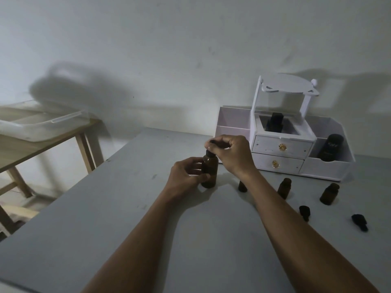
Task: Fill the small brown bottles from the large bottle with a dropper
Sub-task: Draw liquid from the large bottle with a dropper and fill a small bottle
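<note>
On the grey counter (105,208), the left hand (186,172) wraps its fingers (204,177) round the upright large brown bottle (209,173). Just above the bottle's neck, the right hand (232,153) pinches the black dropper (211,142) top. Right of the bottle stand three small brown bottles (242,187) (284,188) (329,193), with two black caps (304,212) (359,222) nearby. Behind it to the right, a white organiser (328,168) holds a black bottle (330,150) reading "Kahf".

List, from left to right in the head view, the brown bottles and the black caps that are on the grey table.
Large brown bottle, first small brown bottle, second small brown bottle, first black cap, third small brown bottle, second black cap.
</note>
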{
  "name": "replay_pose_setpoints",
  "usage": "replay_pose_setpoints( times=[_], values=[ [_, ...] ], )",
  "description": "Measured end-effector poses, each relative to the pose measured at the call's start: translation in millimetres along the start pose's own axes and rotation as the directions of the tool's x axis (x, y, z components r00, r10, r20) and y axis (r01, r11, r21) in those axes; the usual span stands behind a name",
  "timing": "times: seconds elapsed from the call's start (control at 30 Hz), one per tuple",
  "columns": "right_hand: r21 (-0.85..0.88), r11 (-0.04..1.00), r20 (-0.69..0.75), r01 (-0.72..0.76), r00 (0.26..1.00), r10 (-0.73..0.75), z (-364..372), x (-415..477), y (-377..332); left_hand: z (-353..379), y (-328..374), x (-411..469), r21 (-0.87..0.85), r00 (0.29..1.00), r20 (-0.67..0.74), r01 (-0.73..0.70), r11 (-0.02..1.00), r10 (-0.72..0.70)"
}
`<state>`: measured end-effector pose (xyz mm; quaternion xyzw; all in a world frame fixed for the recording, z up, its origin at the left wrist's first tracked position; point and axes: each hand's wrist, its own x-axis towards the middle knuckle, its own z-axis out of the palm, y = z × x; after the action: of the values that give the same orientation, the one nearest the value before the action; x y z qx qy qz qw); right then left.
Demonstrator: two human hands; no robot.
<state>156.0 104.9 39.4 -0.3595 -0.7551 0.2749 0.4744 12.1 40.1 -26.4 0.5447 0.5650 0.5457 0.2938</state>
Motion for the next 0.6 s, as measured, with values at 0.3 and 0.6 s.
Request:
replay_pose_setpoints(
  times=[0.3, 0.6],
  values=[
    [-0.01, 1.0, -0.062, 0.021, 0.998, -0.021, 4.4, -0.5, -1.0, -1.0, -1.6, 0.9, 0.038, 1.0, 0.011, -0.019, 0.999, 0.019],
    [-0.02, 1.0, -0.065, 0.017, 0.998, -0.018, 4.5, -1.6, -1.1, -1.5, -1.2, 0.6, 0.056, 1.0, 0.006, -0.031, 0.998, 0.031]
  ],
)
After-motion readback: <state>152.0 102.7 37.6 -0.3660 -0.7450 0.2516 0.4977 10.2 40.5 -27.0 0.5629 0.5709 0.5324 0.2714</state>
